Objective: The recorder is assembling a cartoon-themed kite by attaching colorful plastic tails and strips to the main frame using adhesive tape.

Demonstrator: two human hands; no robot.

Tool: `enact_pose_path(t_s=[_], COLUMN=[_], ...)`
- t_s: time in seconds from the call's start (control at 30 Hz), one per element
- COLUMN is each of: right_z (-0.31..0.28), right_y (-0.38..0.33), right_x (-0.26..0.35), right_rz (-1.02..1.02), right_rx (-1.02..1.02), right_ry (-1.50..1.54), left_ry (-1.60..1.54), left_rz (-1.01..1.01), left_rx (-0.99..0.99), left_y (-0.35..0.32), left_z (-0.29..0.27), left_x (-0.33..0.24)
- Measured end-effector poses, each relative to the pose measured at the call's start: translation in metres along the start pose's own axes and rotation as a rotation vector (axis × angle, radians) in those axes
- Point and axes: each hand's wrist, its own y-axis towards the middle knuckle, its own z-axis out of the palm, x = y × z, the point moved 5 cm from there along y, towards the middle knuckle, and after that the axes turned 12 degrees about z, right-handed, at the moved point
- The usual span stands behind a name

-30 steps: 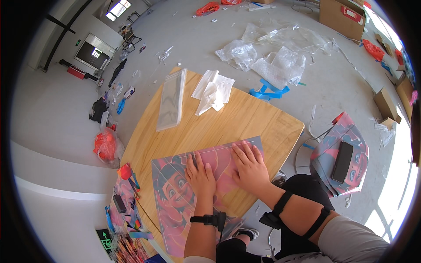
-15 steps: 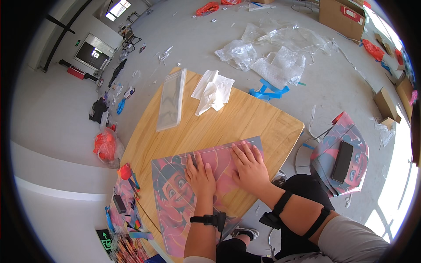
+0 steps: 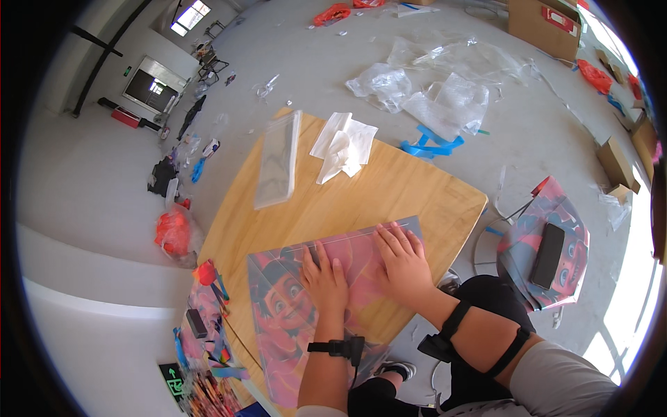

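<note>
1. The left hand (image 3: 324,285) is lying palm down on a printed sheet (image 3: 360,278), its fingers slightly spread and pointing toward the far side, with the thumb standing apart.
2. The right hand (image 3: 401,260) is pressing flat on the same sheet, farther right, its fingers a little apart and its fingertips reaching the sheet's far edge. Whether any fingertip is pinching that edge, I cannot tell.
3. The pink and grey sheet, bearing a cartoon face at its left, is spreading across the near part of a wooden table (image 3: 389,184), under both hands.
4. On the far left of the tabletop, clear plastic sleeves (image 3: 278,160) are lying flat; just to their right, crumpled white tissue (image 3: 342,149) is resting.
5. To the right of the table, a similarly printed folded piece (image 3: 571,229) is lying with a dark oblong object (image 3: 547,256) on top.
6. On the floor beyond the far edge, blue strips (image 3: 432,142) are lying near crumpled clear plastic (image 3: 451,104), and a cardboard box (image 3: 545,28) is standing at the far right.
7. At the left, a bag with red contents (image 3: 172,229) is sitting beside the table.
</note>
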Motion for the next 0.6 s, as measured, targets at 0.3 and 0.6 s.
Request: enact_pose_path(t_s=[0.3,0.6], right_z=[-0.029,-0.036], right_y=[0.005,-0.015], right_x=[0.01,0.005], right_rz=[0.021,-0.08], right_rx=[-0.082,-0.123], right_ry=[0.389,0.515], left_ry=[-0.53,-0.713], left_rz=[0.006,-0.142], left_rx=[-0.372,-0.936], left_y=[-0.016,-0.175], left_z=[-0.022,-0.24], left_x=[0.057,0.075])
